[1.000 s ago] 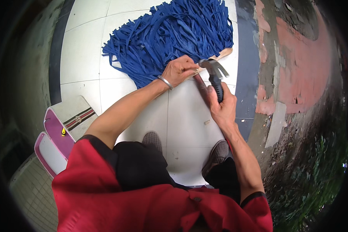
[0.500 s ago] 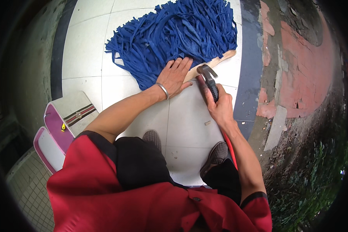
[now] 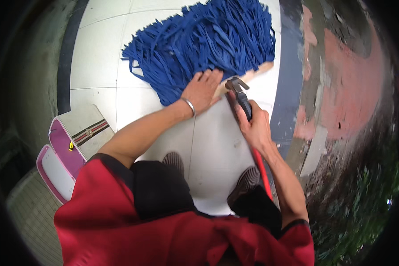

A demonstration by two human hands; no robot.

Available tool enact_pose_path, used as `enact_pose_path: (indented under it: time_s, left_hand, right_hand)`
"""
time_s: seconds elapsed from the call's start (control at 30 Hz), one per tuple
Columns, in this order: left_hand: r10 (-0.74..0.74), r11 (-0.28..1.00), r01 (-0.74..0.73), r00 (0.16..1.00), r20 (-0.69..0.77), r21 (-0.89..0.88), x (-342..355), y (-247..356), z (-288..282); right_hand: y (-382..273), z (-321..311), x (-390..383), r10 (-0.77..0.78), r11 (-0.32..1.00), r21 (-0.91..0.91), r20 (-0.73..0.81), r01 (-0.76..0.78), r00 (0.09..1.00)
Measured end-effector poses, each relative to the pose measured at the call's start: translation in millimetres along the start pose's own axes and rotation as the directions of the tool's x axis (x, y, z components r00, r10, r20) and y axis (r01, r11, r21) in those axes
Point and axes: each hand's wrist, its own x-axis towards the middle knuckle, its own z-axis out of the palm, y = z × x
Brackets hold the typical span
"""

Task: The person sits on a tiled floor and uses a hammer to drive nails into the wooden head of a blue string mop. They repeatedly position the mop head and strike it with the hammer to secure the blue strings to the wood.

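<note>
A large blue mop head of cloth strips (image 3: 199, 40) lies on pale tiles, a wooden bar (image 3: 259, 70) along its lower right edge. My left hand (image 3: 201, 91), with a silver band at the wrist, lies flat with fingers stretched on the strips and bar. My right hand (image 3: 255, 126) grips a claw hammer (image 3: 241, 95) by its dark handle; the hammer's head is at the bar. Beneath it a long red pole (image 3: 261, 166) runs from the bar down past my right hand and forearm; whether my fingers touch it I cannot tell.
An open pink-lined case (image 3: 66, 146) with a yellow tool (image 3: 71, 145) inside sits at left, by a pale striped board or lid (image 3: 86, 117). My feet are below on the tiles (image 3: 93, 66). A dark border strip (image 3: 286, 111) and broken, red-patched ground (image 3: 341, 88) lie at right.
My left hand has moved from pinching near the hammer head to lying flat on the mop's edge. The hammer has dropped slightly toward the bar, still in my right hand.
</note>
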Motion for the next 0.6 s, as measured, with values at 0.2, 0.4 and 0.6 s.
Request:
enact_pose_path:
  time_s: [0.2,0.4,0.6]
  left_hand:
    - [-0.037,0.998,0.037,0.999,-0.011,-0.056,-8.1,-2.8,-6.5]
    - [0.013,1.0,-0.014,1.0,-0.022,-0.013,1.3,0.0,-6.7]
    - [-0.034,0.999,0.034,0.999,-0.012,0.004,-9.5,-3.9,-8.0]
  right_hand:
    - [-56.9,-37.4,3.2,-0.112,0.979,0.149,-0.173,0.138,0.979]
    - [0.2,-2.5,3.3,0.139,0.99,-0.006,0.053,-0.139,0.989]
    - [-55.5,-39.0,8.0,-0.164,0.976,0.108,-0.205,0.189,0.965]
